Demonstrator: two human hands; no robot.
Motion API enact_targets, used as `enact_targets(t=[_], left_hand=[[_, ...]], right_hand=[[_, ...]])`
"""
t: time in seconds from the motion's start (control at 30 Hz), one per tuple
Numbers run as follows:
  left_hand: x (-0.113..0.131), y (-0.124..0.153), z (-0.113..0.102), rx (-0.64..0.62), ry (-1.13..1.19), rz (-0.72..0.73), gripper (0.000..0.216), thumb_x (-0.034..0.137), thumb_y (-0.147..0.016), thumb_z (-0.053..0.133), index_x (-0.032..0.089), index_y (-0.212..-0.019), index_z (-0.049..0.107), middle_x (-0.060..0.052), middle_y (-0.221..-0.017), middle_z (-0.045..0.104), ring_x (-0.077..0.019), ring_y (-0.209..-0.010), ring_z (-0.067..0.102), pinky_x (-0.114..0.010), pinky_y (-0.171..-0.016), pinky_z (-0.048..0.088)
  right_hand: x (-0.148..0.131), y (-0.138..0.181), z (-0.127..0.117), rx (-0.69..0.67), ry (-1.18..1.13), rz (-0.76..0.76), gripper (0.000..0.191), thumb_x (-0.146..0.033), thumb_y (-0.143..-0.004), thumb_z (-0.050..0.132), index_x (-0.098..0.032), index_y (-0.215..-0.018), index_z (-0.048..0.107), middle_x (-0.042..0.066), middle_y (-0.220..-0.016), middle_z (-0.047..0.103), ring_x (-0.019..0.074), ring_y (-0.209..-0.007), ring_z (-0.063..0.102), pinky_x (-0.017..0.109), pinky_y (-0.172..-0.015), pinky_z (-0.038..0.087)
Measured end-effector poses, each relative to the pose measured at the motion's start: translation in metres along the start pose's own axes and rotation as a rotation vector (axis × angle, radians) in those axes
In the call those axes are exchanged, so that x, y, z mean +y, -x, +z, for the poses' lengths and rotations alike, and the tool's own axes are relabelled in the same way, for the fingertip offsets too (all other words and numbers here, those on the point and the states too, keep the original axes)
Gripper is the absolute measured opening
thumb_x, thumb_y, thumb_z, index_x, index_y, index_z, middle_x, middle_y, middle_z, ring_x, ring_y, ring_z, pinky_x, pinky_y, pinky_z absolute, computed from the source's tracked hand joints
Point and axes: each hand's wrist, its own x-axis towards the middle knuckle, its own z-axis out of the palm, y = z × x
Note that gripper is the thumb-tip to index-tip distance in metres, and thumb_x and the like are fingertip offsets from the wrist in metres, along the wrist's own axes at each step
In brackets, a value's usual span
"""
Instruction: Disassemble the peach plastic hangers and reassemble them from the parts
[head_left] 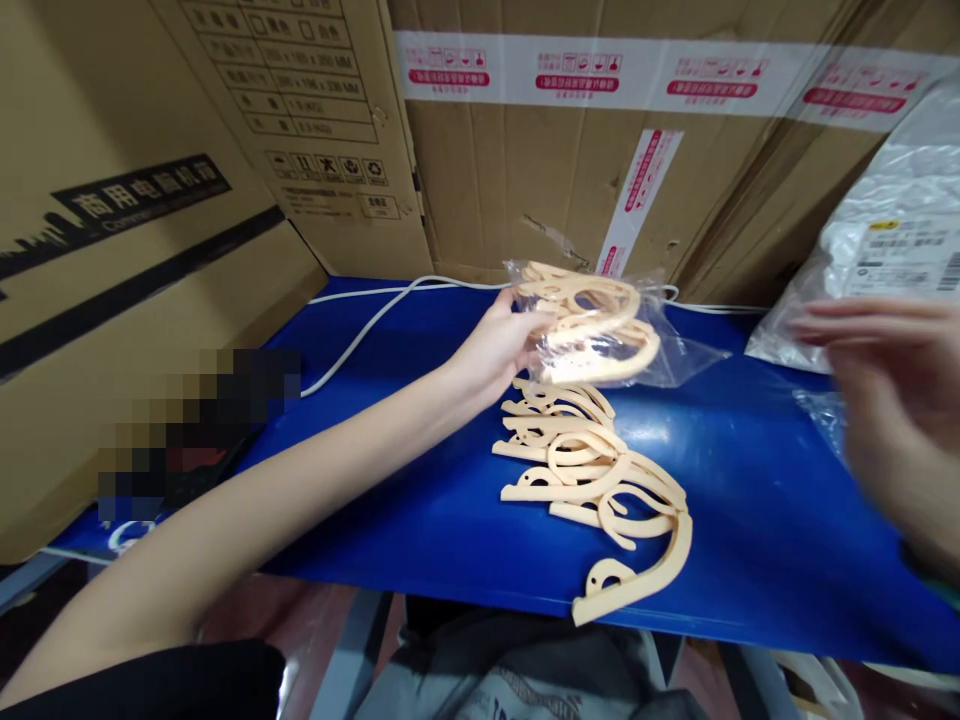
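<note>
My left hand (pixel 517 335) grips a clear plastic bag of cream folding hangers (pixel 600 310), lifted just over the far part of the blue table. Below the bag, several loose cream folding hangers (pixel 592 455) lie overlapping in a row that runs toward me. The nearest hanger (pixel 637 585) rests by the table's front edge. Off to the right, my right hand (pixel 892 400) is blurred, its fingers stretched out to the left with nothing seen in them. It is in front of a white plastic mailing bag (pixel 862 270).
Large cardboard boxes (pixel 540 180) stand along the back and the left (pixel 135 290). A white cable (pixel 367 325) runs across the rear of the blue table (pixel 405 500). Crumpled clear plastic (pixel 821 415) lies near my right hand. A dark, pixelated thing (pixel 210 440) sits at the left.
</note>
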Motion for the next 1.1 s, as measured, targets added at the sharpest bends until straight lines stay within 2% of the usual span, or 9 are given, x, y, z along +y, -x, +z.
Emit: enact_targets(t=[0.1,0.17,0.3,0.4,0.47,0.57,0.67,0.8,1.1], left_hand=[[-0.007,0.031,0.002,-0.041,-0.043,-0.050,0.044,0.003,-0.079,0.063,0.021,-0.118,0.056,-0.009,-0.110,0.072,-0.0226,-0.089,0.071,-0.032,-0.071,0.058],[-0.012,0.048,-0.003,-0.078,-0.043,-0.102,0.051,0.006,-0.076,0.068,0.023,-0.122,0.056,-0.011,-0.119,0.070,-0.0244,-0.099,0.071,-0.031,-0.073,0.058],[-0.019,0.072,-0.023,-0.153,-0.006,-0.152,0.067,0.007,-0.071,0.073,0.031,-0.130,0.054,-0.006,-0.138,0.063,-0.0264,-0.117,0.066,-0.029,-0.078,0.060],[-0.021,0.082,-0.035,-0.177,-0.001,-0.160,0.068,0.011,-0.075,0.074,0.032,-0.135,0.050,-0.006,-0.137,0.063,-0.0261,-0.118,0.065,-0.030,-0.083,0.060],[-0.020,0.086,-0.037,-0.205,-0.006,-0.152,0.069,0.013,-0.079,0.074,0.031,-0.139,0.047,-0.006,-0.138,0.062,-0.0253,-0.117,0.066,-0.031,-0.087,0.059],[-0.019,0.088,-0.037,-0.253,-0.007,-0.143,0.069,0.012,-0.084,0.073,0.030,-0.143,0.043,-0.006,-0.141,0.060,-0.0233,-0.119,0.065,-0.029,-0.089,0.058],[-0.020,0.084,-0.034,-0.234,-0.014,-0.141,0.065,0.010,-0.085,0.071,0.026,-0.142,0.044,-0.007,-0.140,0.061,-0.0233,-0.118,0.066,-0.028,-0.088,0.058],[-0.023,0.078,-0.032,-0.152,-0.020,-0.190,0.063,0.004,-0.083,0.069,0.021,-0.139,0.045,-0.010,-0.132,0.067,-0.0230,-0.113,0.069,-0.028,-0.087,0.059],[-0.021,0.072,-0.038,-0.184,-0.031,-0.238,0.058,0.011,-0.088,0.069,0.020,-0.142,0.049,-0.011,-0.128,0.070,-0.0206,-0.105,0.073,-0.025,-0.083,0.062]], right_hand=[[-0.058,-0.002,0.007,-0.308,-0.146,-0.391,0.035,-0.021,-0.097,0.048,-0.040,-0.125,0.058,0.004,-0.126,0.067,0.0220,-0.115,0.066,0.040,-0.086,0.056],[-0.064,-0.004,0.016,-0.353,-0.098,-0.358,0.029,-0.018,-0.097,0.045,-0.034,-0.117,0.058,0.005,-0.119,0.069,0.0229,-0.106,0.069,0.039,-0.079,0.057],[-0.036,-0.005,0.032,-0.287,-0.082,-0.028,0.014,-0.022,-0.094,0.046,-0.025,-0.095,0.059,0.006,-0.089,0.070,0.0229,-0.074,0.069,0.038,-0.064,0.054],[-0.022,-0.003,0.038,-0.491,-0.306,0.263,0.022,-0.042,-0.088,0.060,-0.023,-0.100,0.063,0.006,-0.084,0.072,0.0226,-0.066,0.067,0.037,-0.058,0.054],[-0.022,0.000,0.041,-0.683,-0.550,0.450,0.039,-0.053,-0.083,0.066,-0.022,-0.107,0.066,0.007,-0.093,0.074,0.0240,-0.075,0.069,0.037,-0.063,0.057],[-0.028,0.003,0.044,-0.855,-0.915,0.664,0.044,-0.054,-0.091,0.060,-0.025,-0.123,0.067,0.007,-0.115,0.073,0.0267,-0.101,0.069,0.041,-0.089,0.057],[-0.034,0.005,0.046,-0.849,-1.031,0.696,0.045,-0.053,-0.097,0.054,-0.028,-0.133,0.063,0.006,-0.126,0.070,0.0279,-0.117,0.064,0.045,-0.103,0.051],[-0.041,0.005,0.049,-0.820,-1.000,0.615,0.050,-0.046,-0.086,0.073,-0.029,-0.132,0.063,0.004,-0.138,0.064,0.0271,-0.126,0.059,0.042,-0.111,0.046],[-0.051,0.006,0.062,-0.847,-1.149,0.651,0.068,-0.035,-0.078,0.080,-0.031,-0.140,0.052,0.005,-0.143,0.060,0.0292,-0.126,0.061,0.043,-0.101,0.056]])
